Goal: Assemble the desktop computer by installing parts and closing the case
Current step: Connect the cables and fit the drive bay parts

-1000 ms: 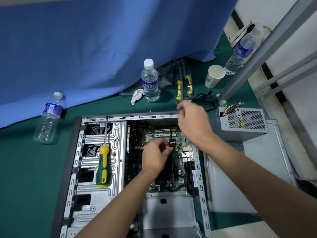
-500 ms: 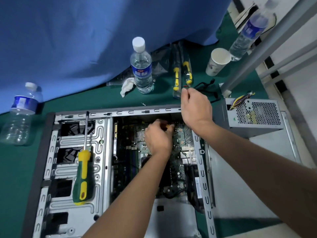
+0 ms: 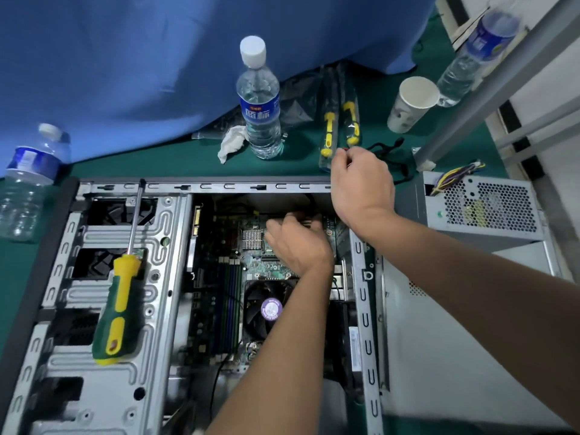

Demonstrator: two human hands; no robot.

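The open computer case (image 3: 219,186) lies flat on the green table, its motherboard (image 3: 251,246) and CPU fan (image 3: 260,306) exposed. My left hand (image 3: 298,243) reaches into the case at the board's far end, with curled fingers on the lower end of a thin black cable (image 3: 310,199). My right hand (image 3: 361,183) hovers over the case's far right corner. Its fingers pinch something small with a red tip, which seems to be the cable's upper end. The fingertips of both hands are partly hidden.
A yellow-green screwdriver (image 3: 119,296) lies on the drive cage. The power supply (image 3: 486,208) and grey side panel (image 3: 439,340) sit to the right. Behind the case are water bottles (image 3: 260,102) (image 3: 28,177), a paper cup (image 3: 411,102), packaged screwdrivers (image 3: 340,120) and a metal post (image 3: 489,80).
My right hand has moved from above the board to beyond the case's far edge. My left hand has shifted towards the far end of the motherboard. The view has closed in.
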